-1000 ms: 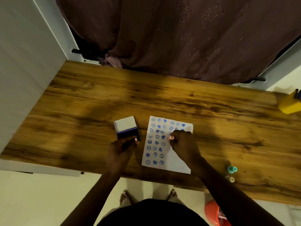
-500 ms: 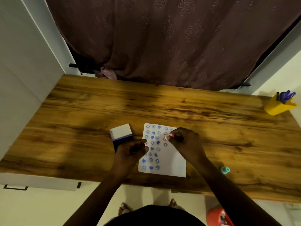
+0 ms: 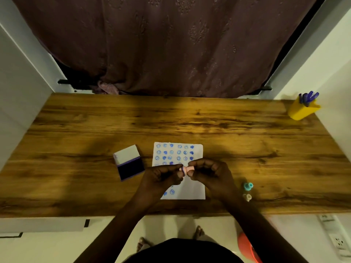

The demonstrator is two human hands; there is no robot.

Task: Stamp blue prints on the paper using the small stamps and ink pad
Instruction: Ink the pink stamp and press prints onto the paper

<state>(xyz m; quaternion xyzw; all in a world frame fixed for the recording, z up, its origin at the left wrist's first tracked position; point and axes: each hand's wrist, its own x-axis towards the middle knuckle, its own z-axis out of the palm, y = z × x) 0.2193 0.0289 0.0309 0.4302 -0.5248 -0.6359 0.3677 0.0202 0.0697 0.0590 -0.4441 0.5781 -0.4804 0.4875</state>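
A white paper (image 3: 195, 188) with rows of blue round and heart prints lies on the wooden table. Above its middle, both hands meet on a small pink stamp (image 3: 187, 169) held sideways. My left hand (image 3: 161, 176) pinches the stamp's ringed end and my right hand (image 3: 210, 172) grips its other end. An open ink pad (image 3: 131, 168) with a dark blue pad and a raised white lid sits just left of the paper. A teal stamp (image 3: 248, 186) and a pale stamp (image 3: 247, 197) stand right of the paper.
A yellow pen holder (image 3: 302, 111) with blue pens stands at the table's far right corner. A dark curtain (image 3: 171, 44) hangs behind the table (image 3: 76, 130). White walls flank both sides. An orange object (image 3: 247, 247) sits on the floor below the near edge.
My left hand left the ink pad and came right to meet the right hand. The right hand lifted the pink stamp off the paper; both hands now hold it.
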